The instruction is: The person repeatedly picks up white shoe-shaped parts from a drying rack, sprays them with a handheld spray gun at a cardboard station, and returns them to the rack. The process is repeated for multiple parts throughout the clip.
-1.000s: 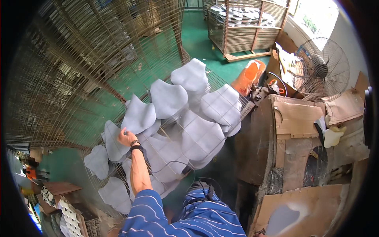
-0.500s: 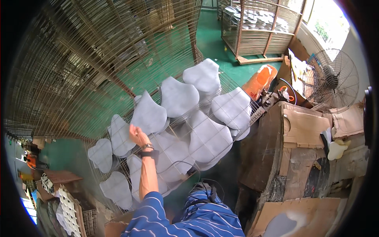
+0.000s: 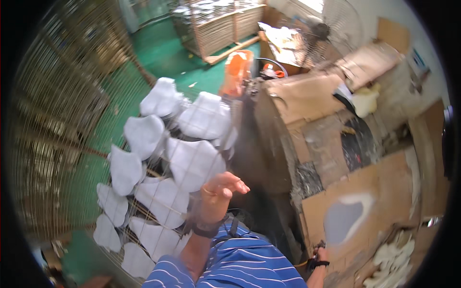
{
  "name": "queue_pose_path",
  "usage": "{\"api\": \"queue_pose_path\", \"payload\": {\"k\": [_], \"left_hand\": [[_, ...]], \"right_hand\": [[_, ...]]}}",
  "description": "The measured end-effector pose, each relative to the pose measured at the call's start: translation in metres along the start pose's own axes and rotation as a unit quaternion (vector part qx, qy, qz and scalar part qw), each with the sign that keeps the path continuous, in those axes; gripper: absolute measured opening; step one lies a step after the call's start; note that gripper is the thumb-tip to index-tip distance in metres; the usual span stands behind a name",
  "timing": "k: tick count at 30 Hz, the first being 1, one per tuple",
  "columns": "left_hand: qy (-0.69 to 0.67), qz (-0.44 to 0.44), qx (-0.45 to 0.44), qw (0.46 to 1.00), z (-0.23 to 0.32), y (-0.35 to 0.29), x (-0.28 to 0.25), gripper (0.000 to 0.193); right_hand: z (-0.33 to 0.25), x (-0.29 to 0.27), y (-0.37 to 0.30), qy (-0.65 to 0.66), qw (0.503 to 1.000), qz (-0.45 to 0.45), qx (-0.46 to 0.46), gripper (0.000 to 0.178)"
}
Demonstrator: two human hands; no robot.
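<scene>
Your left hand (image 3: pixel 218 192) is raised in front of you, blurred, with the fingers (image 3: pixel 237 185) apart and slightly bent; they hold nothing. A dark band sits on the wrist below them. Just left of these fingers lies the wire rack (image 3: pixel 158 211), tilted, and on it the grey pads (image 3: pixel 192 161) lie in overlapping rows. The nearest pad is just beside your fingertips, up and to the left; I cannot tell if the fingers touch it. More pads spread further left and down from the fingers, to the lower edge of the rack.

To the right of the fingers stands a stack of brown cardboard (image 3: pixel 307 125). Lower right of them, a cardboard sheet (image 3: pixel 379 201) shows a grey sprayed shape (image 3: pixel 343 218) with a pale border. Your right hand (image 3: pixel 319 254) is small at the lower edge, near this sheet; its fingers seem closed around a dark thing, but it is too small to tell for sure. Right of that hand lies a pile of pale pieces (image 3: pixel 391 261).

Far above the fingers, an orange object (image 3: pixel 237 72) stands on the green floor (image 3: pixel 163 53), and a fan (image 3: pixel 331 21) is behind it.
</scene>
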State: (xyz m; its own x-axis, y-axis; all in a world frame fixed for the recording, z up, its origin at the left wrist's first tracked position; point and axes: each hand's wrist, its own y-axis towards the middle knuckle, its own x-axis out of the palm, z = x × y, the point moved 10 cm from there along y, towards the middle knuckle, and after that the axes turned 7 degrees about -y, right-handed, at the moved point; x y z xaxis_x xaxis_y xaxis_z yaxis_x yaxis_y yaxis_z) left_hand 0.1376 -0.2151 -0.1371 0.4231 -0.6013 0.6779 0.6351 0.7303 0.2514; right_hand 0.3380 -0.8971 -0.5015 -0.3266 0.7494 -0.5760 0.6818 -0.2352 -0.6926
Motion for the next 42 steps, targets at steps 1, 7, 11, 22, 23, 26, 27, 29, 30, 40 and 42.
{"api": "queue_pose_path", "payload": {"k": [1,7,11,22,23,26,27,29,30,40,42], "left_hand": [[-0.012,-0.019,-0.017,1.000,-0.013,0.001,0.018,0.040],[0.004,-0.113,-0.097,0.989,-0.086,-0.015,0.099,0.043],[0.022,-0.167,-0.144,0.975,-0.133,-0.033,0.155,0.043],[0.250,-0.209,-0.332,0.885,-0.267,-0.126,0.191,0.027],[0.306,-0.238,-0.351,0.853,-0.285,-0.137,0.185,0.027],[0.425,-0.336,-0.401,0.738,-0.349,-0.170,0.115,0.034],[0.475,-0.370,-0.397,0.692,-0.367,-0.178,0.082,0.038],[0.532,-0.400,-0.406,0.626,-0.400,-0.189,0.005,0.043],[0.545,-0.395,-0.420,0.609,-0.411,-0.193,-0.040,0.045],[0.561,-0.469,-0.400,0.553,-0.401,-0.208,-0.213,0.016],[0.505,-0.353,-0.490,0.617,-0.402,-0.209,-0.242,0.010]], "right_hand": [[0.009,-0.002,0.008,-0.053,0.998,0.022,-0.008,0.016],[0.024,0.010,0.000,-0.025,0.996,0.064,-0.058,0.009],[0.029,-0.001,-0.017,-0.101,0.980,0.146,-0.091,0.026],[-0.034,-0.024,-0.093,-0.100,0.983,0.147,-0.052,0.022],[-0.031,-0.022,-0.094,-0.093,0.985,0.140,-0.049,0.021],[-0.026,-0.022,-0.096,-0.077,0.987,0.131,-0.053,0.020],[-0.023,-0.024,-0.098,-0.071,0.986,0.137,-0.056,0.020],[-0.012,-0.025,-0.098,-0.067,0.988,0.126,-0.058,0.027],[-0.014,-0.030,-0.103,-0.044,0.985,0.140,-0.093,0.025],[-0.021,-0.106,-0.305,0.086,0.932,0.253,-0.245,0.050],[-0.041,-0.124,-0.354,0.091,0.930,0.248,-0.256,0.053]]}}
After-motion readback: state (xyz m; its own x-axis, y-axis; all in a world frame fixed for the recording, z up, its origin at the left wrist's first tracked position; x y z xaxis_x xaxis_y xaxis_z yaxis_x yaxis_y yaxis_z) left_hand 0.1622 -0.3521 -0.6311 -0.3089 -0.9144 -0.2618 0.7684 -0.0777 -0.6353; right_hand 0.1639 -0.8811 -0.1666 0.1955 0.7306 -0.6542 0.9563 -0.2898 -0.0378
